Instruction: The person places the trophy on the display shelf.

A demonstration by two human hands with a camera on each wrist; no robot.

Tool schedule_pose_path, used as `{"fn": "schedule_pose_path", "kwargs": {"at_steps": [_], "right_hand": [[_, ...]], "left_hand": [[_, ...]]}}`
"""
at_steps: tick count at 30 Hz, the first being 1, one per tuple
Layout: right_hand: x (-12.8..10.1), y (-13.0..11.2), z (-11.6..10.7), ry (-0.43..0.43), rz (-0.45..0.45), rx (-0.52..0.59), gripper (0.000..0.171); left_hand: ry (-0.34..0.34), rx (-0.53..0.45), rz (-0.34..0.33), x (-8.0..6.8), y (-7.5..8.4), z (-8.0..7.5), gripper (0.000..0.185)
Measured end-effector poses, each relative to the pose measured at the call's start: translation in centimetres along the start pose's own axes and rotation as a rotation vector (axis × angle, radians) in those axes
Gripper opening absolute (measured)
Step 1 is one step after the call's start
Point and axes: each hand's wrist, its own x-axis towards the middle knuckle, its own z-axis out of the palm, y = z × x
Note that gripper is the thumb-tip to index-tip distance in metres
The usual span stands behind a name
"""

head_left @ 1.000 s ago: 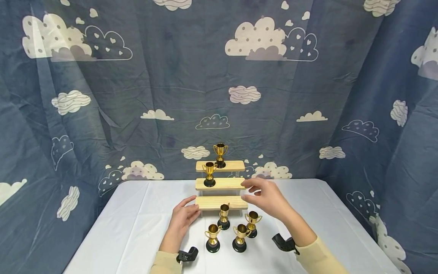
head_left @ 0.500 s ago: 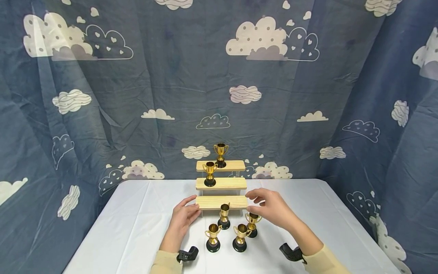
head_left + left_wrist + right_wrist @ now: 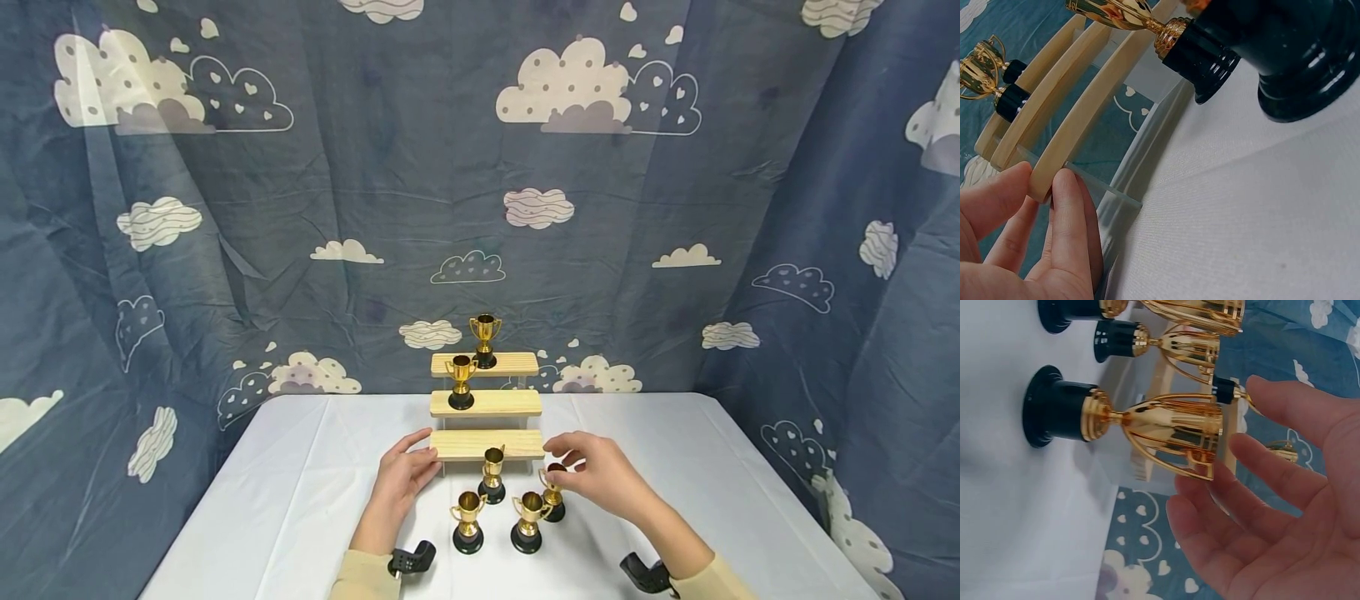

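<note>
A three-tier wooden stand (image 3: 486,404) sits mid-table, with one gold trophy on its top tier (image 3: 484,339) and one on the middle tier (image 3: 461,382). Several more gold trophies with black bases stand on the table in front. My left hand (image 3: 420,457) rests straight fingers against the left end of the lowest plank (image 3: 1085,119); the left wrist view shows the left hand (image 3: 1041,178) touching the plank's end. My right hand (image 3: 562,471) hovers with spread fingers around the rightmost trophy (image 3: 553,500). In the right wrist view the right hand (image 3: 1225,434) cups the trophy's bowl (image 3: 1172,428) without closing on it.
The white tablecloth (image 3: 300,483) covers the table. A blue cloud-print curtain (image 3: 375,208) hangs close behind the stand and along both sides. Black wrist mounts (image 3: 411,558) show at the frame's bottom. Other trophies (image 3: 527,521) stand tight beside the rightmost one.
My right hand came down from the right end of the middle tier to the rightmost trophy on the table. The left hand and the stand stayed put.
</note>
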Motion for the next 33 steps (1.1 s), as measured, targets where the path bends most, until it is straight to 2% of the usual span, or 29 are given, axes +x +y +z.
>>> {"fn": "schedule_pose_path", "kwargs": {"at_steps": [7, 19, 25, 33], "right_hand": [[-0.4, 0.7, 0.6, -0.009, 0.016, 0.003, 0.035], [-0.7, 1.9, 1.6, 0.053, 0.032, -0.031, 0.025], [-0.8, 2.3, 2.0, 0.094, 0.049, -0.029, 0.028], [-1.0, 2.5, 2.5, 0.115, 0.086, -0.016, 0.034]], "left_hand": [[0.007, -0.011, -0.006, 0.1, -0.1, -0.1, 0.055], [0.000, -0.016, -0.003, 0.1, -0.1, 0.0, 0.054], [0.017, -0.012, -0.012, 0.2, -0.1, 0.0, 0.053], [-0.011, -0.016, -0.002, 0.0, -0.1, -0.1, 0.056]]}}
